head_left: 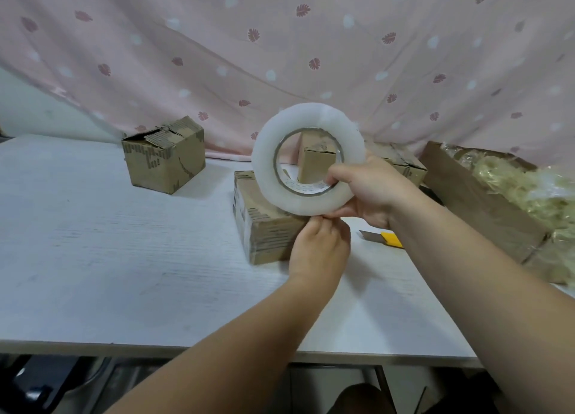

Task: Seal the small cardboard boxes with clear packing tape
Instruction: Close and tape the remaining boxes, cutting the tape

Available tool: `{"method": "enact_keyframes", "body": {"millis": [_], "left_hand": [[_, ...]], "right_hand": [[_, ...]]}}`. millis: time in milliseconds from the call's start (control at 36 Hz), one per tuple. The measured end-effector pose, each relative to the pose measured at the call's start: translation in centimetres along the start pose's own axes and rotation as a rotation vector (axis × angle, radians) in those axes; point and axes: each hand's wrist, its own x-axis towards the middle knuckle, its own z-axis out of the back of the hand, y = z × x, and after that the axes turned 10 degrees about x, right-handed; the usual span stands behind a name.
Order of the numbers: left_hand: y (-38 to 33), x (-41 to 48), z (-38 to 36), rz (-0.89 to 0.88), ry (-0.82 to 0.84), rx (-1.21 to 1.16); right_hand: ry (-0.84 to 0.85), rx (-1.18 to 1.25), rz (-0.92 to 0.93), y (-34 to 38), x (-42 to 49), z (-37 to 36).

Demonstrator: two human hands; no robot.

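My right hand (370, 191) holds a big roll of clear packing tape (270, 164) upright above the table, fingers hooked through its core. Just under the roll, my left hand (320, 245) pinches at its lower rim with curled fingers. Directly behind the hands lies a flat cardboard box (264, 227). A small box (315, 161) shows through the roll's hole. Another small box (163, 155) with torn flaps stands at the back left. A further box (401, 161) is partly hidden behind my right hand.
A yellow utility knife (384, 238) lies on the white table (109, 242) right of the flat box. A large open carton (485, 208) of pale packing filler stands at the far right. A pink patterned curtain (280, 49) hangs behind.
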Motion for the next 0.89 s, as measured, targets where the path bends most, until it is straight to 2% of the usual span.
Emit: {"method": "enact_keyframes", "body": {"millis": [222,361,583,889], "left_hand": [[0.9,-0.6,0.2,0.072,-0.248,-0.113],[1.4,-0.4,0.6,0.081,-0.422,-0.202],[1.4,-0.6,0.6,0.048,-0.520,-0.232],[1.2,-1.4,1.0,0.164,-0.691,-0.378]], "right_hand": [[0.027,0.112,-0.051,0.1,0.2,0.5],[0.015,0.093,-0.030,0.0,0.1,1.0],[0.038,-0.045,0.026,1.2,-0.3,1.1],[-0.053,-0.154,0.106,1.6,-1.2,1.4]]}}
